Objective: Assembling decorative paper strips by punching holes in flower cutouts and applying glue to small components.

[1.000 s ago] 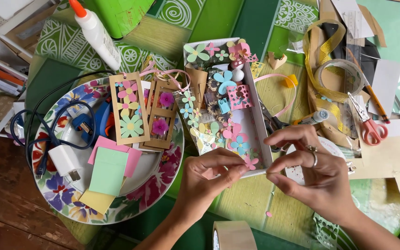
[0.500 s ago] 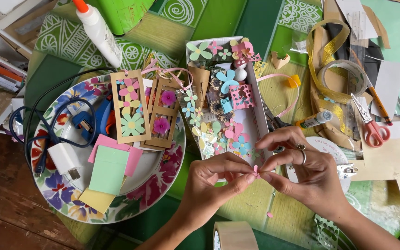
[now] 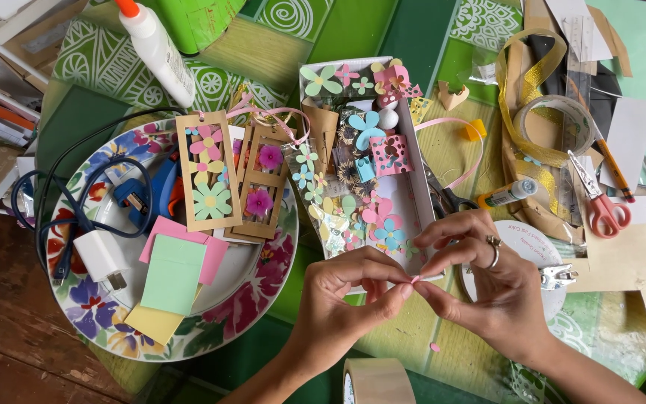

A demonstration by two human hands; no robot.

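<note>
Head view shows my left hand [image 3: 338, 299] and right hand [image 3: 487, 280] meeting fingertip to fingertip low in the middle, both pinching a tiny pink paper scrap [image 3: 415, 279]. It is too small for me to tell which way it points or how its long axis runs. It hangs just above the green patterned tabletop [image 3: 405, 337], right beside the lower end of the long white cardboard box [image 3: 407, 142] filled with pastel paper flower cut-outs. That box runs away from me, tilted slightly left.

Left of the box sits a round floral-painted plate [image 3: 263, 299] carrying two brown card tags with paper flowers [image 3: 207, 172], pink, green and yellow paper squares [image 3: 173, 273], a white plug charger [image 3: 101, 258] and a blue glue gun [image 3: 151, 191]. A white glue bottle with an orange cap [image 3: 157, 49] lies top left, its cap pointing to the upper left. Right of my hands are red-handled scissors [image 3: 603, 206], a clear tape roll [image 3: 555, 123] and a round white lid [image 3: 536, 254] with a printed label. A brown tape roll [image 3: 375, 381] stands at the bottom edge, near my left wrist.
</note>
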